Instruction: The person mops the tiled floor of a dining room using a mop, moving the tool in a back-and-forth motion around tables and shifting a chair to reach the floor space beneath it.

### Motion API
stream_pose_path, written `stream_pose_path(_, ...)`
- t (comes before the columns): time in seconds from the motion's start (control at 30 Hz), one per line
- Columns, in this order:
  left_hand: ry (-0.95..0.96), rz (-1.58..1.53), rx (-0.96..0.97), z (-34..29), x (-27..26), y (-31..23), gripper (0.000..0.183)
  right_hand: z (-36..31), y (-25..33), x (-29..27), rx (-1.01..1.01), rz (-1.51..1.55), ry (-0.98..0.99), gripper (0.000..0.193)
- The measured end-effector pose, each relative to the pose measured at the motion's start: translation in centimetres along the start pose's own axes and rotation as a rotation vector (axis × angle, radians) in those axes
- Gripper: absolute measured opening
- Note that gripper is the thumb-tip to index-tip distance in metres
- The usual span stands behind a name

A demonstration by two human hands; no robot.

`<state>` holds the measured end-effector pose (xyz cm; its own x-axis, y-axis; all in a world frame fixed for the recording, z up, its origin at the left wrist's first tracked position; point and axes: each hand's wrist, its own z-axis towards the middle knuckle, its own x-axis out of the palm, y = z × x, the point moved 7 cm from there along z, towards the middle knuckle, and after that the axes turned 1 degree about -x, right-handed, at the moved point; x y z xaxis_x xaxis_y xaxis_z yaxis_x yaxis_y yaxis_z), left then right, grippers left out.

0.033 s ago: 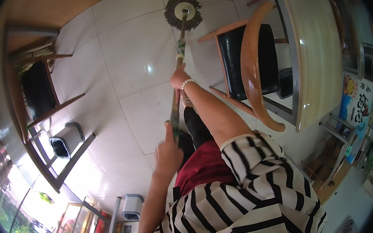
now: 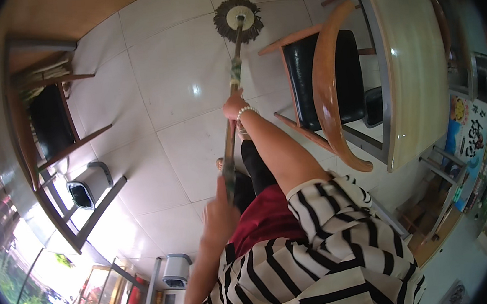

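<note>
A mop [image 2: 230, 153] with a round head of dark grey strands and a pale centre disc stretches away from me, its head on the tiled floor at the far middle. My right hand [image 2: 234, 105], a beaded bracelet at its wrist, is closed round the middle of the handle. Nearer my body, my left hand [image 2: 221, 218] is closed on the handle's upper end, with the index finger or thumb lying along it. That hand is slightly blurred. Below the handle are my dark-clad legs and part of a foot.
Right of the mop stands a wooden chair [image 2: 335, 83] with a black seat, beside a pale-topped table [image 2: 413, 69]. Another black-seated chair [image 2: 50, 119] is at the left under a table, near a grey bin [image 2: 97, 182]. A second bin [image 2: 176, 270] sits at the lower left.
The mop head has shifted very slightly toward me and left. My left hand and the handle's near end have moved down a little. Both hands keep their hold.
</note>
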<state>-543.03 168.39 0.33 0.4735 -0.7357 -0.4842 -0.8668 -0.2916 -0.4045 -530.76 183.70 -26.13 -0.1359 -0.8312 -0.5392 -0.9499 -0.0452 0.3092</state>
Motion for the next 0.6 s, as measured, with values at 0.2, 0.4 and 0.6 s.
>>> stream_pose_path(0.2,0.168,-0.024,-0.210,-18.0,1.8,13.6,0.064,-13.1,8.5,15.8,0.432,1.578,0.038,0.029)
stream_pose_path(0.4,0.131,0.158,-0.105,-16.7,0.1,13.3,0.064,-14.8,9.9,22.3,0.593,2.073,-0.010,0.012)
stream_pose_path(0.6,0.120,0.089,-0.045,-2.9,8.2,6.2,0.069,-7.2,-6.7,14.8,0.468,1.560,-0.465,0.024)
